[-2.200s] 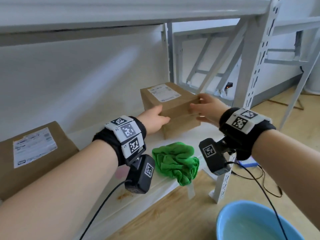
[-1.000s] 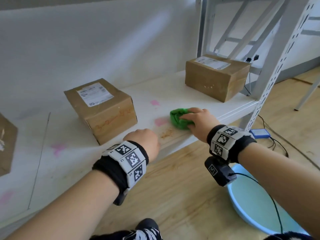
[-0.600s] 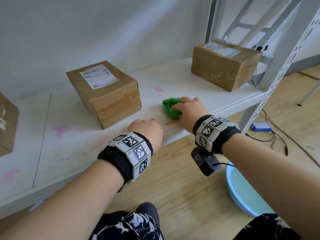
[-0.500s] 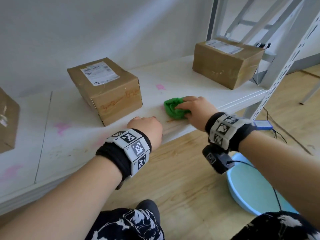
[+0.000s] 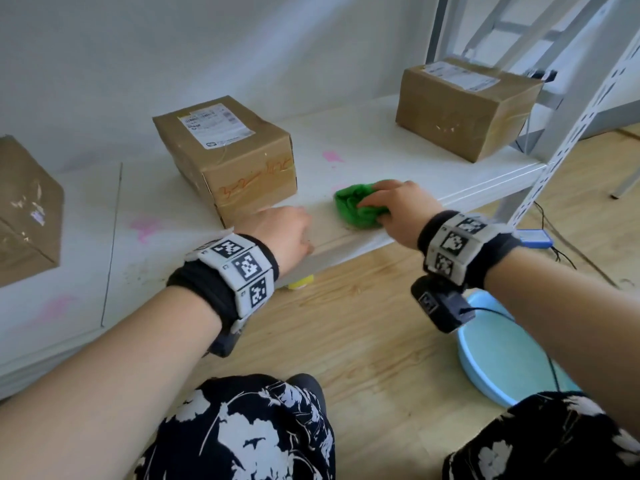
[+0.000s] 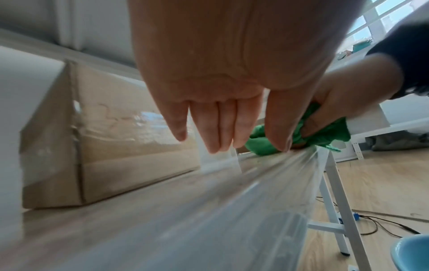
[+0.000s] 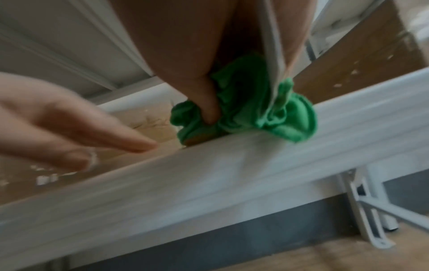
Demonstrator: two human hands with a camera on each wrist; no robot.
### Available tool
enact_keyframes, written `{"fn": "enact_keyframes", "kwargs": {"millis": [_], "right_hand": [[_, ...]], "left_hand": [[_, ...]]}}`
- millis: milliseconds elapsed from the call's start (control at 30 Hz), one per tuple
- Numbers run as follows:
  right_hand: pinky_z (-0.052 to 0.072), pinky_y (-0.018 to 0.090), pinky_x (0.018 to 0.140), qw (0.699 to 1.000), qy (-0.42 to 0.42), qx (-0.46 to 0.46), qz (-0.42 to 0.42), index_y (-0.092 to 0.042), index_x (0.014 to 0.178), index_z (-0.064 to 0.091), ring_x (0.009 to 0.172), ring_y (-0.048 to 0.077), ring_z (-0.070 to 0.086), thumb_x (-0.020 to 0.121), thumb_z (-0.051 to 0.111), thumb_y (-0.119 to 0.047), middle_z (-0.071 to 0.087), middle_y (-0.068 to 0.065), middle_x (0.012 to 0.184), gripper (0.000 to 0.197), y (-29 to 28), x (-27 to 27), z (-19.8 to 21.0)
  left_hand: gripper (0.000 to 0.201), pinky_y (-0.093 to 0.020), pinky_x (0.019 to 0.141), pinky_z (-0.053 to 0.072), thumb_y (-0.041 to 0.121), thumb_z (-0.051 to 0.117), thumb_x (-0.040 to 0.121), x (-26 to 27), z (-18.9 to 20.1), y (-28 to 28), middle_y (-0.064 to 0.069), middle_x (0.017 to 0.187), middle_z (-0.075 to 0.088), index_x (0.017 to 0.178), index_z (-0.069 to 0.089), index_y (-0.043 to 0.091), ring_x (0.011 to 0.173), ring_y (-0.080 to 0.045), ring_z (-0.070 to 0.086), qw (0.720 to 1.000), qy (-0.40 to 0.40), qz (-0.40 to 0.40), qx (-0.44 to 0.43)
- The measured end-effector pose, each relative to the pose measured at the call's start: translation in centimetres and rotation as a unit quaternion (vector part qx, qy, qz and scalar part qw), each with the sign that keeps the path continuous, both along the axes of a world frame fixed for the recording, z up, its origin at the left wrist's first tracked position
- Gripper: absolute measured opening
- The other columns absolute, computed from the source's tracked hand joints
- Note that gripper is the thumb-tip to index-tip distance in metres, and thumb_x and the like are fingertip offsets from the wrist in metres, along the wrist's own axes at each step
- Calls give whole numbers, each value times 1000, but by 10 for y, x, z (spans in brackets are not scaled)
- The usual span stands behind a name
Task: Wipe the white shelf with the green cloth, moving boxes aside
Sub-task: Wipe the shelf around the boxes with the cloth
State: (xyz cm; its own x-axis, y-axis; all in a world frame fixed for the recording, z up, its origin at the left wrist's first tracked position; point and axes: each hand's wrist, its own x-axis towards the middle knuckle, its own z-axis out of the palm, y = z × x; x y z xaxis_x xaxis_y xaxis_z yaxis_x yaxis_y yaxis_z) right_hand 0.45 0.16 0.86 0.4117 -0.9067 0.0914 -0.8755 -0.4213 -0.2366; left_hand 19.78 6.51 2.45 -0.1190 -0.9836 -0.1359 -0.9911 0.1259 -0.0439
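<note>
My right hand [image 5: 398,209] grips the bunched green cloth [image 5: 356,206] and presses it onto the white shelf [image 5: 398,150] near the front edge; in the right wrist view the thumb digs into the green cloth [image 7: 246,110]. My left hand [image 5: 280,230] rests on the shelf just left of the cloth, with fingers [image 6: 218,128] straight and pointing down at the board, holding nothing. A cardboard box [image 5: 228,154] with a label stands right behind the left hand. A second box [image 5: 464,102] sits at the shelf's far right end.
A third box [image 5: 24,209] stands at the left edge. Pink marks [image 5: 332,155] and a brownish smear [image 5: 332,233] spot the shelf. A perforated white upright [image 5: 568,133] bounds the right end. A light blue basin [image 5: 502,358] sits on the wooden floor, with cables [image 5: 561,251] beyond it.
Both hands left the far box. The right hand took the cloth and rubs it back and forth near the front edge; the left hand rests beside the middle box.
</note>
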Motion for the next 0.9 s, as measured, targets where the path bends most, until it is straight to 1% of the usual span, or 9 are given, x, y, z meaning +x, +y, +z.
{"fn": "enact_keyframes", "kwargs": {"millis": [100,167,233,300,433,567,667,800,900], "right_hand": [[42,40,103,992,43,19,-113,-27,128,57,121,37,44,90,46,-6,49,6,136,45,-14,-13,9],[45,43,98,985,82,28,-147,-26,130,55,122,37,39,90,45,-10,48,7,132,43,-10,3,11],[48,45,96,990,68,33,-122,-25,127,56,123,35,35,91,45,-15,48,5,131,39,6,28,9],[48,43,96,997,35,16,-60,-29,128,55,123,33,36,92,46,-15,45,0,137,40,26,47,0],[44,39,102,999,-7,-19,25,-33,128,57,118,31,44,90,46,-7,44,-4,144,47,31,31,-7],[45,41,99,995,30,3,-98,-30,126,58,120,35,44,90,47,-7,49,3,138,44,0,-5,3],[47,45,96,986,60,21,-156,-26,126,57,126,36,36,89,46,-10,48,6,133,41,2,11,8],[49,43,95,998,20,-27,-45,-29,127,56,123,32,37,91,46,-12,45,-3,140,41,47,49,-8],[48,39,97,998,-10,-49,35,-34,129,54,123,31,39,91,44,-8,42,-7,144,47,57,38,-15]], "left_hand": [[31,-38,108,38,36,46,93,10,-3,17,2,125,63,113,64,21,120,-25,55,998,-51,9,-17],[25,-37,110,35,29,47,93,10,-9,22,4,123,65,107,66,22,116,-22,58,997,-74,-3,-28],[21,-35,112,27,21,47,92,6,-12,20,3,115,67,100,66,21,110,-21,60,995,-91,-15,-32],[24,-35,116,21,23,45,93,5,-11,19,2,110,68,99,68,21,111,-21,59,995,-99,-13,-21],[30,-34,118,15,27,42,94,9,-13,19,4,118,66,108,67,20,118,-19,56,995,-98,-2,-11],[25,-34,118,18,20,45,92,9,-13,22,6,122,65,104,67,22,117,-17,57,996,-87,-10,-27],[28,-33,118,17,22,46,93,9,-11,18,7,130,62,112,67,23,123,-15,54,996,-88,-9,-11],[29,-32,116,21,25,45,95,6,-5,21,3,123,65,115,67,23,124,-19,53,996,-90,-6,-5],[28,-33,117,20,25,45,96,6,-2,25,2,119,66,113,67,22,123,-21,53,996,-84,-8,-10]]}}
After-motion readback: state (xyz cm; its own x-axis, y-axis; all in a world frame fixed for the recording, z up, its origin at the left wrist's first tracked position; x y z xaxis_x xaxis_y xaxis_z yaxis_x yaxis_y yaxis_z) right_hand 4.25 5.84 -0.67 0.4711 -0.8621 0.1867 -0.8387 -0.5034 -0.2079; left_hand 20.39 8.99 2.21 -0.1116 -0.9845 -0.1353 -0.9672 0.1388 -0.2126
